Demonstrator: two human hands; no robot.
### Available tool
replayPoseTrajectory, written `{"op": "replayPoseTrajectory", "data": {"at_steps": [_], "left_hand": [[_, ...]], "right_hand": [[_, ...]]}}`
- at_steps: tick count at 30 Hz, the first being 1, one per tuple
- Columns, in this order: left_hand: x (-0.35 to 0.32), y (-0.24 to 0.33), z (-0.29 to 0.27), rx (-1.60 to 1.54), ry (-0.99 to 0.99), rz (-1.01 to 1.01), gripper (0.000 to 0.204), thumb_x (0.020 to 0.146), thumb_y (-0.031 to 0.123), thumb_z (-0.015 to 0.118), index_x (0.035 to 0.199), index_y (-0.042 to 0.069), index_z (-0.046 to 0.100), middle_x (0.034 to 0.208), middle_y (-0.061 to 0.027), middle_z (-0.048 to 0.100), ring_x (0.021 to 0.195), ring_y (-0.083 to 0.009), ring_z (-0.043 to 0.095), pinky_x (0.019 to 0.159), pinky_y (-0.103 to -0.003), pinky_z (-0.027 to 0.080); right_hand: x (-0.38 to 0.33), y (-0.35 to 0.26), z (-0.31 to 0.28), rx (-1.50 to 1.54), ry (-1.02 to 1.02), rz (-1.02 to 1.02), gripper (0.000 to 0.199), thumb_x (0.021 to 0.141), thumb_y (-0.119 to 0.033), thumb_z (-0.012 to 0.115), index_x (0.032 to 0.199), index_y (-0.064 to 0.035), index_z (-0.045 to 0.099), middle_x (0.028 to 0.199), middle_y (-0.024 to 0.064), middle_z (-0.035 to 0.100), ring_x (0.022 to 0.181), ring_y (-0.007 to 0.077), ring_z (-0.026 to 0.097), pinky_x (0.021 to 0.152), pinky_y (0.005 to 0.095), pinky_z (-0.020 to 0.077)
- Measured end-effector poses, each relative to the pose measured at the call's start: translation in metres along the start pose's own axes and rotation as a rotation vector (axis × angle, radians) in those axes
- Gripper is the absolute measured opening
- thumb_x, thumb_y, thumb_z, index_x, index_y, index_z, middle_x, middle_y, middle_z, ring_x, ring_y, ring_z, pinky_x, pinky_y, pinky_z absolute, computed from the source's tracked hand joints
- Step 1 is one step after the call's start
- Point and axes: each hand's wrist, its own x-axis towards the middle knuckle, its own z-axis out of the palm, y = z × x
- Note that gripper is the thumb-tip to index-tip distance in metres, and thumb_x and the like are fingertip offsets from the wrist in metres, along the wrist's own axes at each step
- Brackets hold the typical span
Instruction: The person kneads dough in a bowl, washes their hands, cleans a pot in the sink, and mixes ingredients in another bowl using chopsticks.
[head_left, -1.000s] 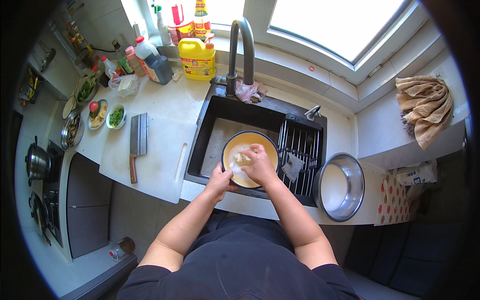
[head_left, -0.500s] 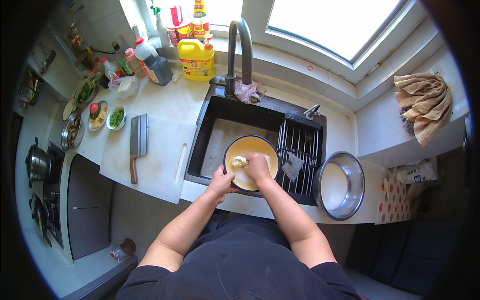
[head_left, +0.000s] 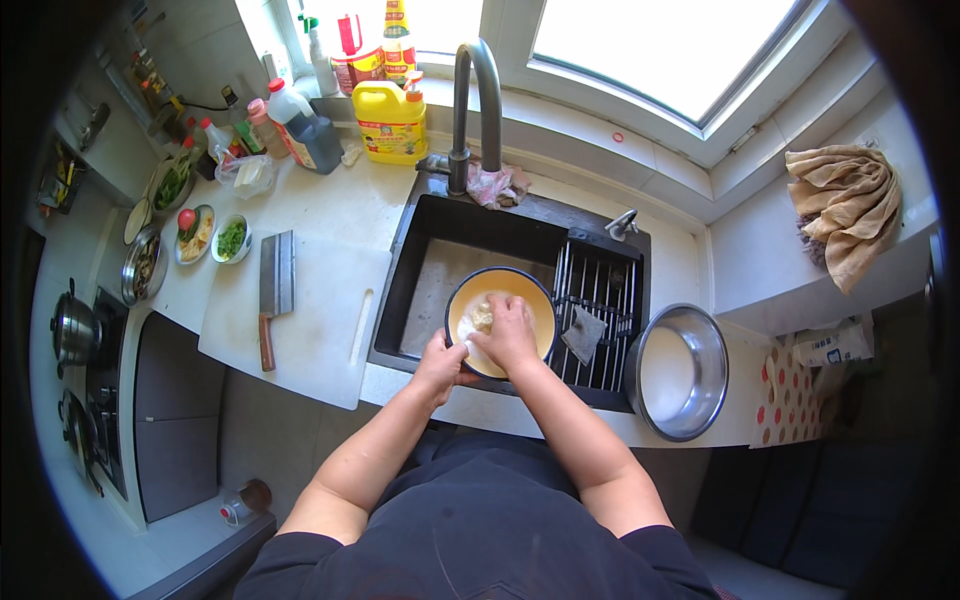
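Note:
Over the near edge of the black sink (head_left: 405,260) I hold a dark-rimmed bowl (head_left: 541,318) with a pale yellow inside. My left hand (head_left: 440,364) grips the bowl's left side, thumb over the rim and fingers underneath. Inside, my right hand (head_left: 510,336) is closed, its bent fingers on a pale lump of dough (head_left: 481,318). White flour (head_left: 466,328) lies beside the lump, near my left thumb. The right palm hides part of the bowl's bottom.
A cleaver (head_left: 278,285) lies on a white cutting board (head_left: 325,300) at left. Right of the sink's drying rack (head_left: 610,350) stands a steel basin (head_left: 712,370) with something white in it. The faucet (head_left: 485,85) arches behind the bowl. A yellow jug (head_left: 390,120) stands at the back.
My right hand has shifted back and slightly left within the bowl, onto the dough. More white flour shows at the bowl's left. My left hand keeps its grip.

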Motion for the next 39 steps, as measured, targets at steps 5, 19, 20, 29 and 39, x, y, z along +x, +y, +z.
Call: {"op": "replayPoseTrajectory", "data": {"at_steps": [5, 19, 20, 29, 39], "left_hand": [[-0.002, -0.002, 0.004, -0.017, -0.013, -0.033, 0.038, 0.078, 0.001, 0.040, 0.116, 0.005, 0.039, 0.101, -0.0143, 0.058, 0.080, -0.0267, 0.065, 0.064, -0.038, 0.057], [-0.001, 0.003, -0.002, -0.024, -0.018, -0.003, 0.040, 0.078, 0.001, 0.040, 0.117, 0.005, 0.039, 0.101, -0.0137, 0.057, 0.079, -0.0253, 0.065, 0.063, -0.038, 0.057], [-0.002, 0.006, -0.001, -0.021, -0.009, 0.004, 0.040, 0.078, 0.001, 0.040, 0.118, 0.005, 0.039, 0.102, -0.0138, 0.057, 0.079, -0.0253, 0.065, 0.063, -0.037, 0.057], [-0.002, 0.003, 0.000, -0.014, -0.021, -0.019, 0.041, 0.077, 0.000, 0.040, 0.118, 0.004, 0.038, 0.103, -0.0145, 0.057, 0.081, -0.0260, 0.065, 0.065, -0.038, 0.058], [-0.007, 0.000, 0.004, -0.023, -0.037, -0.020, 0.040, 0.076, -0.001, 0.039, 0.115, 0.003, 0.039, 0.100, -0.0141, 0.056, 0.080, -0.0262, 0.065, 0.063, -0.038, 0.059]], "right_hand": [[0.006, 0.023, 0.022, -0.004, 0.003, -0.093, 0.030, 0.067, -0.005, 0.061, 0.096, -0.0082, 0.067, 0.097, 0.0173, 0.060, 0.090, 0.0329, 0.059, 0.081, 0.0380, 0.0482], [0.007, 0.019, -0.003, 0.243, 0.040, -0.420, 0.028, 0.066, 0.000, 0.056, 0.089, -0.0082, 0.070, 0.093, 0.0141, 0.066, 0.083, 0.0290, 0.063, 0.076, 0.0365, 0.0502], [0.006, 0.017, -0.009, 0.260, -0.010, -0.319, 0.029, 0.067, -0.001, 0.057, 0.091, -0.0081, 0.070, 0.095, 0.0140, 0.065, 0.084, 0.0289, 0.063, 0.077, 0.0366, 0.0500], [0.003, 0.024, -0.001, 0.080, -0.159, -0.157, 0.043, 0.060, -0.022, 0.076, 0.099, -0.0044, 0.067, 0.096, 0.0212, 0.062, 0.086, 0.0329, 0.061, 0.081, 0.0373, 0.0475], [0.004, 0.016, 0.010, 0.088, -0.154, -0.037, 0.021, 0.067, -0.007, 0.061, 0.086, -0.0080, 0.071, 0.090, 0.0175, 0.065, 0.082, 0.0315, 0.063, 0.074, 0.0366, 0.0500]]}}
